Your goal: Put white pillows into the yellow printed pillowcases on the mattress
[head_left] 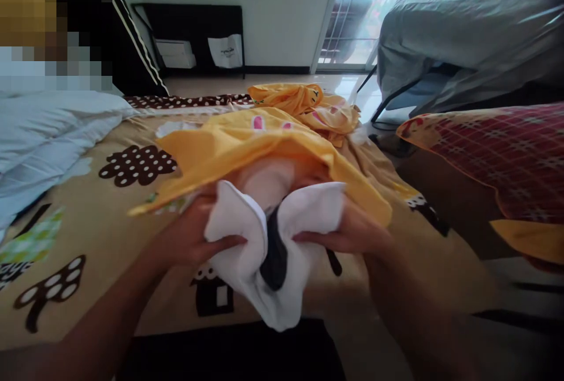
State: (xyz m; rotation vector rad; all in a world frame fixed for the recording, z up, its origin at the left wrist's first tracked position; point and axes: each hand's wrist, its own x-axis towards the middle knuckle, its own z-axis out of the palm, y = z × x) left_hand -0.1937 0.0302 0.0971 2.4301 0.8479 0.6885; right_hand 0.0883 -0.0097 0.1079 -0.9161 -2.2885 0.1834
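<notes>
White cloth (282,304) is held bunched above the bed (145,307), its edges pinched in the grip of both left hand (198,233) and right hand (356,229). Seemingly midway: picked up, not yet laid flat; yellow cloth (220,140) is left spread just beyond.

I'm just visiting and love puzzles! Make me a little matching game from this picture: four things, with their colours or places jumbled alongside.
Things:
1. White cloth
2. Bedspread
3. Bag
4. Checked cloth

Colours and places:
A. Mostly red, reaching the picture's right edge
B. Held by the left hand and right hand
C. White, at the black rack
D. Tan with dark brown prints

Pairs: 1-B, 2-D, 3-C, 4-A
</notes>
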